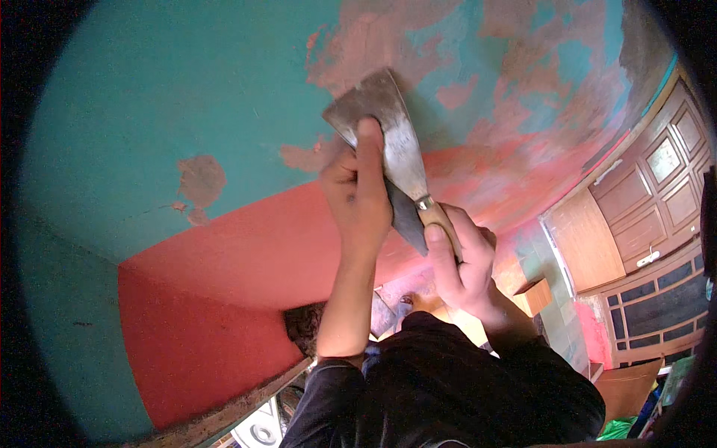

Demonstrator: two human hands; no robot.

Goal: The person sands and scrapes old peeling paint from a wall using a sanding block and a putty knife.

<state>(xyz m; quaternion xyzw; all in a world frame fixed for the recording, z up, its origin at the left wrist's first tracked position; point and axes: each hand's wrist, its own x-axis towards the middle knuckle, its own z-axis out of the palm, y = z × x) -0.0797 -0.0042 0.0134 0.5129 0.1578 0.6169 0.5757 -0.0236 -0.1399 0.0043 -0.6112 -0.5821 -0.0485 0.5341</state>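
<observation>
A putty knife [396, 134] with a wide, worn metal blade and a wooden handle is held up in front of the wall, blade pointing away from me. My right hand [462, 252] grips the handle, thumb along it. My left hand [358, 179] has its thumb laid flat on the blade, with its fingers curled behind. Below the blade, beside my left hand, a dark grey flat piece [406, 215] sticks out to a point; its other end is hidden, and I cannot tell what it is. Behind the blade, the painted wall [224, 101] is teal above and red below.
Bare plaster patches [201, 182] and scraped areas mark the wall, widely so at upper right. A brown panelled door [644, 190] and a barred window [655, 308] stand to the right. A cardboard box [532, 297] sits on the floor beyond my right arm. Wooden trim [224, 414] runs at lower left.
</observation>
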